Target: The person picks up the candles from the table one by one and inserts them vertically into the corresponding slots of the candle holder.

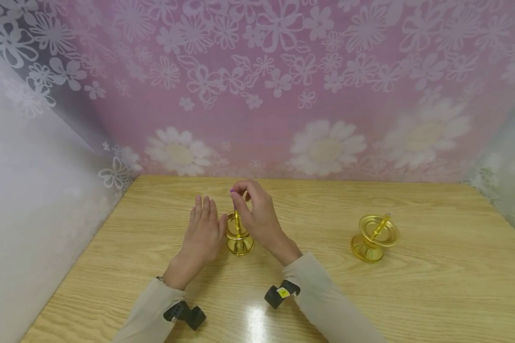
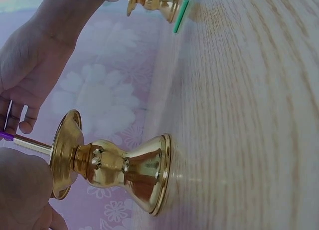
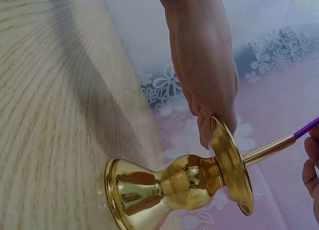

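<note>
A shiny gold candle holder (image 1: pixel 240 247) with a dish and a narrow upright tube stands on the table. My right hand (image 1: pixel 261 214) is above it, pinching a thin purple stick (image 3: pixel 306 128) between thumb and fingertips. The stick's lower end meets the mouth of the gold tube (image 3: pixel 269 149) in the right wrist view; how far inside it sits is hidden. To the left of the holder, my left hand (image 1: pixel 202 233) has its fingers straight, thumb close by the dish rim (image 2: pixel 62 187). Whether it touches the rim, I cannot tell.
A second gold candle holder (image 1: pixel 367 250) stands to the right on the wooden table (image 1: pixel 433 276). Near its base in the left wrist view lies a green stick (image 2: pixel 182 15). Flowered cloth walls (image 1: pixel 257 119) rise behind and at both sides of the table.
</note>
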`<state>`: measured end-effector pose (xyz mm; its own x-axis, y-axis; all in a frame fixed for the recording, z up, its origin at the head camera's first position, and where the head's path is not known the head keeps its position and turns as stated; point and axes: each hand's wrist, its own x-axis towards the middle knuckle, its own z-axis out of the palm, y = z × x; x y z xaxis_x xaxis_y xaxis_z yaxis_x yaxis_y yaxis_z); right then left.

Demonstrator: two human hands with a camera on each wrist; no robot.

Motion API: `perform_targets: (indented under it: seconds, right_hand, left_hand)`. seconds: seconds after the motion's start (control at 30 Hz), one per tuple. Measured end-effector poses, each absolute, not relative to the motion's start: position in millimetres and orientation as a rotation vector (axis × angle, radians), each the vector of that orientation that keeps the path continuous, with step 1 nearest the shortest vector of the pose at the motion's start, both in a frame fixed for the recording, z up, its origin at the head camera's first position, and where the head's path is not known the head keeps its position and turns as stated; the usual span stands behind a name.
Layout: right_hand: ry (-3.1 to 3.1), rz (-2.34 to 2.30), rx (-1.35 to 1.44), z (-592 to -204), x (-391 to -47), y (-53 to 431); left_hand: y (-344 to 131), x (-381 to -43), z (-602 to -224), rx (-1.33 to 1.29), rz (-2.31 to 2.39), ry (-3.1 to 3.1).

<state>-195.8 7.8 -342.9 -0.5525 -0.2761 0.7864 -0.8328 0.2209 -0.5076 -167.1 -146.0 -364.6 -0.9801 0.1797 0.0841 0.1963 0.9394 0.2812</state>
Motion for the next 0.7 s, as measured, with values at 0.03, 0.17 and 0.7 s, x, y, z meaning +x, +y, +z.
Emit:
perform_targets:
  seconds: [0.03, 0.17, 0.7]
  right_hand:
    - [-1.95, 1.327, 1.019, -343.2, -196.0, 7.7]
    - [-1.939, 1.322, 1.019, -343.8, -196.2, 7.2]
    - [-2.019, 1.294, 1.12, -340.5, -202.2, 12.9]
  left_hand:
    - [-146.0, -166.8, -364.4, -0.295, -0.45, -3.039]
    - [-146.9, -166.6, -364.6, -0.302, -0.45, -3.038]
    - [-147.5, -166.3, -365.7, -0.309, -0.441, -3.03]
